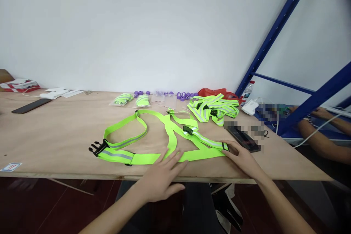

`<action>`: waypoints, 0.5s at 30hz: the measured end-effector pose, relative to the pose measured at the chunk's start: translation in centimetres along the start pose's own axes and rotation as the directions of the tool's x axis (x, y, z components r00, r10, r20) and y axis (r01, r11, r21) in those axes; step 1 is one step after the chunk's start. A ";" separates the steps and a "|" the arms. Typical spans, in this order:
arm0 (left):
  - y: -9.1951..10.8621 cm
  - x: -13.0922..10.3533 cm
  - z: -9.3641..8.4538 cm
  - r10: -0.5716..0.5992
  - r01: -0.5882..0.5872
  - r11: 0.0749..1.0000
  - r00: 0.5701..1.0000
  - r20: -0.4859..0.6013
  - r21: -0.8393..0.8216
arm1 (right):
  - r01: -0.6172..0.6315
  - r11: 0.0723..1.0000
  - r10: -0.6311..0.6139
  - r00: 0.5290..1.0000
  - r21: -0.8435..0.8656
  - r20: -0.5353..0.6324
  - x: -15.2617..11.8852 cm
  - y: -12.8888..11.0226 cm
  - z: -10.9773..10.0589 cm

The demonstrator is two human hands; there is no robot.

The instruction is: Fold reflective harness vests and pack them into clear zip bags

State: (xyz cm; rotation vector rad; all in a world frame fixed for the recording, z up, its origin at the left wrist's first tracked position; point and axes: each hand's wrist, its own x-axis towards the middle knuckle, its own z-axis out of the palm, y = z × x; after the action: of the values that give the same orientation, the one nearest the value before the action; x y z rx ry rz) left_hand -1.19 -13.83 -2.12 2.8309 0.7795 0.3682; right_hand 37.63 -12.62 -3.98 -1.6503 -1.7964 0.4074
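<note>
A neon-yellow reflective vest made of elastic straps with grey bands lies spread on the wooden table. Its black buckle prong sticks out at the left, and a second black buckle is near the middle. My left hand rests with fingers spread across the lower strap. At the vest's right end, my right hand has thumb and fingers closed around the strap's corner, beside a black slider.
Behind lie two bagged folded vests, purple rolls and a heap of vests. A black phone-like device is at right, before a blue shelf frame. Another person's arm shows beyond. A dark flat bar lies left.
</note>
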 end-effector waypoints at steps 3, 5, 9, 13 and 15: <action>0.8 1.0 1.6 -0.014 0.015 0.999 1.000 0.024 -0.042 | -0.003 0.998 0.002 1.000 0.057 0.013 -0.1 -0.3 -0.5; 0.5 1.3 2.1 -0.038 0.040 0.998 0.999 0.030 -0.051 | -0.013 0.998 0.010 0.999 0.065 0.043 -0.3 -0.1 -1.1; -0.2 1.2 1.9 -0.038 0.042 0.996 0.998 0.052 -0.073 | -0.023 0.999 0.020 0.997 0.049 0.075 -0.5 0.5 -2.3; -0.3 1.0 1.1 -0.025 0.032 0.992 0.998 0.066 -0.118 | -0.010 1.000 0.010 0.994 -0.005 0.106 -0.3 0.1 -2.7; -0.3 1.2 0.2 -0.029 0.042 0.988 0.996 0.083 -0.150 | 0.011 1.000 -0.007 0.987 -0.024 0.163 0.0 -0.5 -2.8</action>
State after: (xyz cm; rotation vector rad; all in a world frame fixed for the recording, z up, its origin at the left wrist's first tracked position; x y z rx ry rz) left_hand -0.31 -12.97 -2.19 2.6688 0.7509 0.2928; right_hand 39.07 -13.30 -1.61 -1.6661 -1.9341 0.5313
